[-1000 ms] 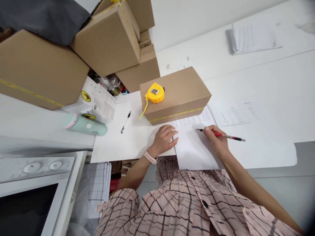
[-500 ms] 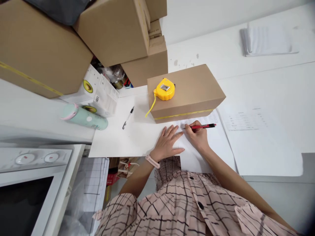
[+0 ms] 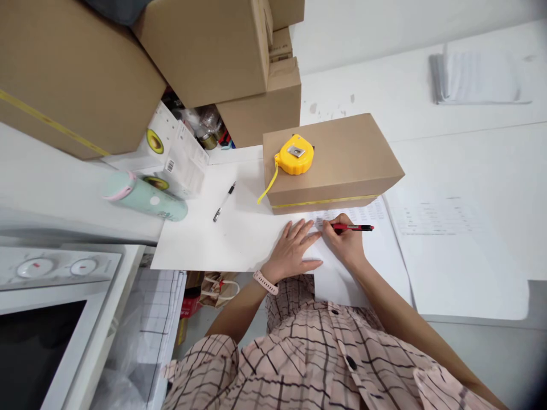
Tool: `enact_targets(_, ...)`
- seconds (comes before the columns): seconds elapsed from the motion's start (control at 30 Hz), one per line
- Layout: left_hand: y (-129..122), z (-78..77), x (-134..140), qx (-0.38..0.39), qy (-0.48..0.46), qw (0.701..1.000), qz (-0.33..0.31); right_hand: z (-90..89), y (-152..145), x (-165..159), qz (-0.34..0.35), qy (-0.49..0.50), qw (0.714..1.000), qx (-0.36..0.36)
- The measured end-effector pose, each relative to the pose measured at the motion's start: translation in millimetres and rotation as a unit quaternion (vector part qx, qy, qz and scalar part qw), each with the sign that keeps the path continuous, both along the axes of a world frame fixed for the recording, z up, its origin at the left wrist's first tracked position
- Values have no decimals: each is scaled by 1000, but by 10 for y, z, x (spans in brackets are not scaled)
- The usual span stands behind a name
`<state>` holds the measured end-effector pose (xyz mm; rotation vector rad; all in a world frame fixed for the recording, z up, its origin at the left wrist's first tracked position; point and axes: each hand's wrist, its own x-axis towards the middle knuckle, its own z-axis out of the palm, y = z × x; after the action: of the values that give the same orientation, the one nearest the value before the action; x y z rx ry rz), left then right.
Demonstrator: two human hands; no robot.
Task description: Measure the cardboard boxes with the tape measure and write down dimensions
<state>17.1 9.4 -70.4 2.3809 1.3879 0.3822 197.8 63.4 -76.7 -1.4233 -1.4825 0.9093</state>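
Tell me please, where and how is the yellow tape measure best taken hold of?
Probably by the round body of the tape measure, from above, with the nearer left hand pinching opposite sides: it lies flat on the box, metal clip up, nothing over it. Its thin strap seems a poor grip, trailing past the box's edge.

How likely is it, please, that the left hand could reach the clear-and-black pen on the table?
Probably yes: the left hand holds nothing, and nothing visible blocks its way to the clear-and-black pen.

Tape measure (image 3: 297, 158) on carton (image 3: 346, 148), paper sheet (image 3: 382, 250) before it
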Motion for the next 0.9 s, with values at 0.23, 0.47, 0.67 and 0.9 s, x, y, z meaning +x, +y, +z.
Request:
enact_targets(0.23,4,5,-1,1,12,1000,-3,-31,-1,0,-1,-9,1000,3)
enact_targets(0.47,6,8,-5,-3,8,1000,-2,-82,-13,9,8,-15,1000,7)
enact_targets(0.67,7,6,-8,2,14,1000,-6,-64,-10,9,-1,-15,1000,18)
enact_targets(0.9,4,-6,-17,10,45,999,-8,-95,3,9,-2,-4,1000,24)
